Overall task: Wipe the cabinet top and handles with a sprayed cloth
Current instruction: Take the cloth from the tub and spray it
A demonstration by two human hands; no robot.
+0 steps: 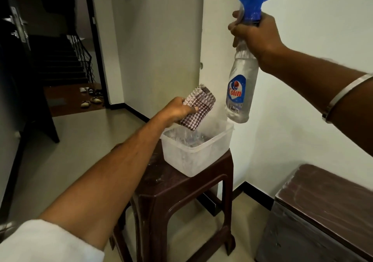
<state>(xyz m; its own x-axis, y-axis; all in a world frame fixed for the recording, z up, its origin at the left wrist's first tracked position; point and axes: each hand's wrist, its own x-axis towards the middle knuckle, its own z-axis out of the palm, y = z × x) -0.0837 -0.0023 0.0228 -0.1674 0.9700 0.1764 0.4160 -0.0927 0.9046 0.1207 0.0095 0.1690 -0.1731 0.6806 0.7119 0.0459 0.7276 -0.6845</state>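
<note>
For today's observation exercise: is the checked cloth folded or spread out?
Folded. The left hand grips the checked cloth as a compact wad with stacked layered edges, above the plastic tub.

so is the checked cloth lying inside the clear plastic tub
No, the left hand holds the folded checked cloth up above the clear plastic tub on the brown stool.
</note>
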